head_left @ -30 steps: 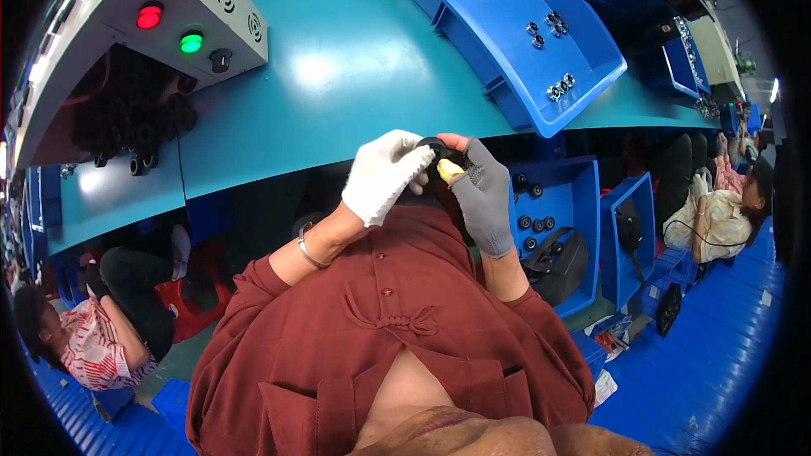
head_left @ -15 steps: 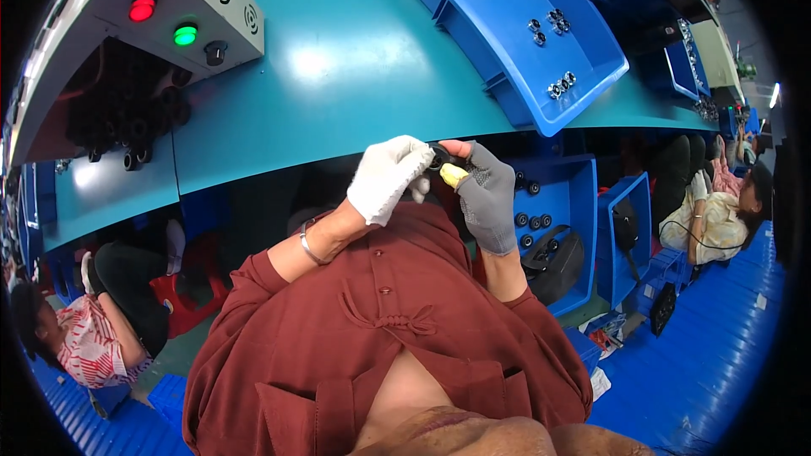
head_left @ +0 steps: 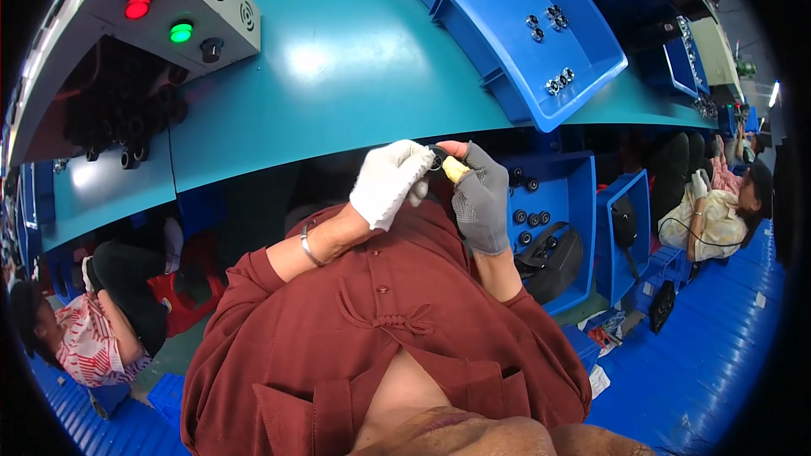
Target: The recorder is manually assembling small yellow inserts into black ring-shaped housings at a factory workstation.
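Note:
In front of my chest, just off the bench edge, both hands meet at a small black round part (head_left: 438, 157) with a shiny piece showing on its left side. My left hand (head_left: 385, 183), in a white glove, pinches the part's left side between closed fingertips. My right hand (head_left: 482, 199) wears a grey glove with bare fingertips and a yellow covering on the thumb; it grips the same part from the right. The fingers hide much of the part, so its exact kind cannot be made out.
A blue tray (head_left: 498, 59) with silver round pieces (head_left: 560, 82) lies on the teal bench (head_left: 296, 110). Left stands a pale box (head_left: 182, 4) with lights over black rings (head_left: 127, 122). Right, a blue bin (head_left: 585, 228) holds black wheels (head_left: 530, 219). People sit on both sides.
Both hands have shifted very slightly left, and the view has moved a little. The grip on the black part looks the same.

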{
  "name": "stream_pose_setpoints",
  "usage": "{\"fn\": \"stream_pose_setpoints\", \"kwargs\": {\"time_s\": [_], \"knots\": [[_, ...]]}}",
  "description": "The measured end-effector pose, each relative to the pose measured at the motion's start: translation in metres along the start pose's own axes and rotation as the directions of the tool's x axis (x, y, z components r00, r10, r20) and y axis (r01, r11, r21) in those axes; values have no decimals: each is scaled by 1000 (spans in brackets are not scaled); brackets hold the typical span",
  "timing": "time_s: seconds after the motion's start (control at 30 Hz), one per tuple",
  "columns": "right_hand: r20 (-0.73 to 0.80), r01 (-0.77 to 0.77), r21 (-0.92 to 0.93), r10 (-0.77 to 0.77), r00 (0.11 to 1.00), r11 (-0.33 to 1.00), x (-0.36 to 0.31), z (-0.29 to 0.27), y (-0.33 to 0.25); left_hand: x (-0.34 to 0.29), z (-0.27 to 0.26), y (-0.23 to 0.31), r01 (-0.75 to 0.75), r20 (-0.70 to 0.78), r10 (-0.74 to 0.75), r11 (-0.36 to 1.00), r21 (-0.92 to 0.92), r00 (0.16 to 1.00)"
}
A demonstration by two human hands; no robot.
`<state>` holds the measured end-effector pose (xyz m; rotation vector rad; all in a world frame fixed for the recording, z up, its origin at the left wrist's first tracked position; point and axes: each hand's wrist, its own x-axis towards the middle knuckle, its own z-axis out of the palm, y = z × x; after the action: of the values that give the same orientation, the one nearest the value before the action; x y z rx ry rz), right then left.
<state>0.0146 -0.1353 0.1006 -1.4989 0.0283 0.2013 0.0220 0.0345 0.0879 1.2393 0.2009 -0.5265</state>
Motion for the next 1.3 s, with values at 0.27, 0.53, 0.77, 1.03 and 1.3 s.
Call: {"fn": "stream_pose_setpoints", "kwargs": {"time_s": [0.27, 0.53, 0.77, 1.03, 1.3], "knots": [[107, -208, 265, 186, 977, 941, 0, -7, 4, 8, -1, -25, 100, 42, -92, 944, -313, 995], [27, -153, 182, 151, 988, 971, -14, -4, 12, 4, 3, -21, 177, 119, -138, 888, -424, 983], [37, -149, 161, 144, 989, 976, -22, -11, 13, 6, 3, -25, 332, 346, -146, 749, -574, 927], [-17, -150, 159, 154, 988, 976, -27, -15, 13, 6, 6, -37, 144, 158, -98, 936, -320, 983], [-103, -282, -49, 276, 956, 958, -24, -22, 7, 9, 4, -28, 34, 132, -72, 962, 271, 989]]}}
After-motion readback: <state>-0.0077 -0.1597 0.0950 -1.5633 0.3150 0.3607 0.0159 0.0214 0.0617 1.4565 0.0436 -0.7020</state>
